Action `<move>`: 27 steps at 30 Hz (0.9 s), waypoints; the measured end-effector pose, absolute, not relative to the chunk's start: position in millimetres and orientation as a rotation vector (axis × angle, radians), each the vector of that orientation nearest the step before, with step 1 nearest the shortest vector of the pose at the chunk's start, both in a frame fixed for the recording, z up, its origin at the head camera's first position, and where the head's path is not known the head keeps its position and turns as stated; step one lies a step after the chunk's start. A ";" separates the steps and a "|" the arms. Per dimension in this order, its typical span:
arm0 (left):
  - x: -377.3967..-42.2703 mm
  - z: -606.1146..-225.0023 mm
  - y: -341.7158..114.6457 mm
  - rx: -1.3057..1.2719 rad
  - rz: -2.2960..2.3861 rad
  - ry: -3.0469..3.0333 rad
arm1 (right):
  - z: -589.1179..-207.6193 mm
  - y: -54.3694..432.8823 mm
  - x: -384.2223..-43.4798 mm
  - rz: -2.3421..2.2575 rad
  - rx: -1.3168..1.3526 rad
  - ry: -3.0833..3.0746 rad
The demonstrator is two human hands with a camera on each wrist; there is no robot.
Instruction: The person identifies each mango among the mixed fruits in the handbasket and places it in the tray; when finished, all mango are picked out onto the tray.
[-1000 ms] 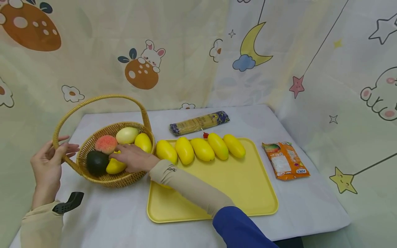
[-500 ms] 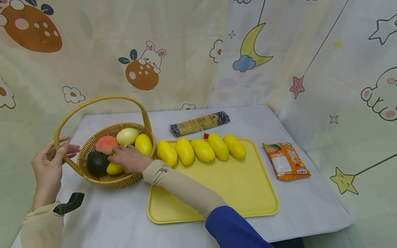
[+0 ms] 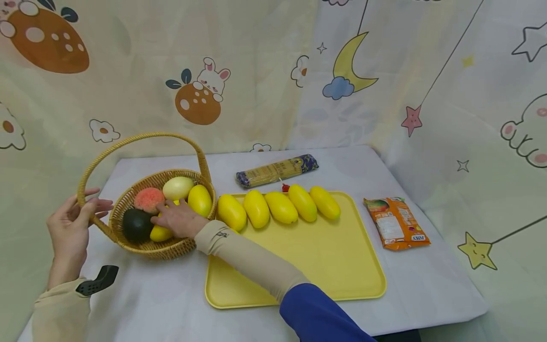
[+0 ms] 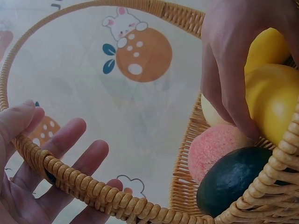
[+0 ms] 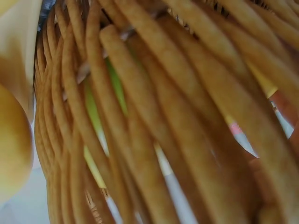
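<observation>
A wicker basket with a tall arched handle stands at the table's left. My left hand holds the handle's lower left end, thumb on the near side and fingers behind it. Inside the basket, my right hand grips a yellow mango, its fingers bent down over the fruit. Around that hand lie a dark green avocado, a pink peach, a pale green oval fruit and a second mango. Basket weave fills most of the right wrist view, hiding the grip there.
Right of the basket is a yellow tray, with several mangoes in a row along its back edge. Behind it lies a long noodle-like packet beside a small red item. An orange snack bag rests on the right.
My right hand has shifted slightly left and deeper over the mango in the basket. The left hand stays on the handle. The whole view has drifted a little.
</observation>
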State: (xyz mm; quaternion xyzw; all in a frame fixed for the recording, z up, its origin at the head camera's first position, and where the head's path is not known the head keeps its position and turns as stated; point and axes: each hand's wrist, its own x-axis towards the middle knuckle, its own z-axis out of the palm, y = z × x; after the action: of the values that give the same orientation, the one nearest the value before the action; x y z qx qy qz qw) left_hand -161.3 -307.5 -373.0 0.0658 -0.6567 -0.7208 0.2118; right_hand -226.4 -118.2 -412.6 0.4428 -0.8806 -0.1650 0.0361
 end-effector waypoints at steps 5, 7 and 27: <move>-161.5 -373.7 -308.4 0.168 -2.008 -1.825 | -411.7 -118.7 -226.3 -0.477 1.372 -2.734; -161.4 -373.7 -308.6 0.174 -2.007 -1.832 | -411.5 -118.5 -226.5 -0.463 1.379 -2.752; -162.4 -372.8 -305.7 0.248 -1.967 -1.847 | -398.6 -108.7 -228.1 -0.282 1.525 -2.665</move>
State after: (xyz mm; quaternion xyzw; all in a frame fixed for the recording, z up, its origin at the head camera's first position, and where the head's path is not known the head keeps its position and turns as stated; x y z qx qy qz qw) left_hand -162.4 -305.7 -372.8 0.0895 -0.6657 -0.7092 0.2142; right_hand -228.1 -108.7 -398.6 0.4944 -0.8640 -0.0913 0.0288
